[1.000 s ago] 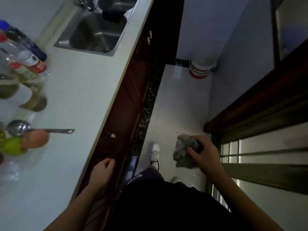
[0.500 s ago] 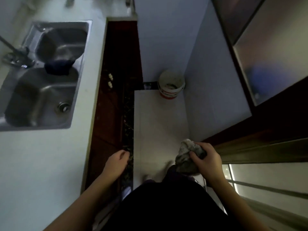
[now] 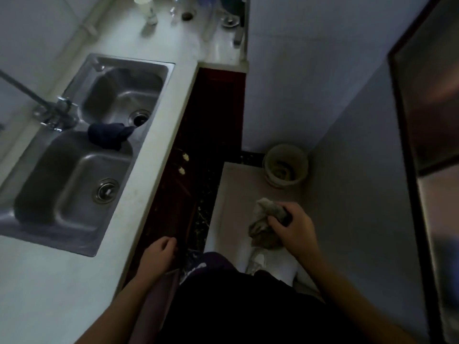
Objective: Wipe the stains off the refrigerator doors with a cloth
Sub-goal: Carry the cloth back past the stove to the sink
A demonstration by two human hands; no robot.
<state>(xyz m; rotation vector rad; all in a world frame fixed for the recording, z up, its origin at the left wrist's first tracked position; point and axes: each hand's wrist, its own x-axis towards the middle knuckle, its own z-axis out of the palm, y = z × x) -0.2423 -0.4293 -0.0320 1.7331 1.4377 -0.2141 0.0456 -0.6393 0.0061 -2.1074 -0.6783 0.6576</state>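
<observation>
My right hand [image 3: 294, 230] grips a crumpled grey cloth [image 3: 264, 223] in front of my body, above the floor. My left hand [image 3: 159, 254] hangs beside the dark cabinet front, fingers loosely curled, holding nothing. A shiny steel surface in a dark frame [image 3: 432, 100] fills the right edge; I cannot tell whether it is the refrigerator door.
A white counter [image 3: 154, 150] with a double steel sink [image 3: 82, 155] runs along the left; a dark cloth [image 3: 106, 135] lies on the sink divider. Small items stand at the counter's far end. A bucket [image 3: 285, 166] sits in the floor corner by the grey wall [image 3: 352, 170].
The view has swung along the counter from the bottles to the sink and forward. My right hand keeps hold of the grey cloth; my left hand stays low and empty.
</observation>
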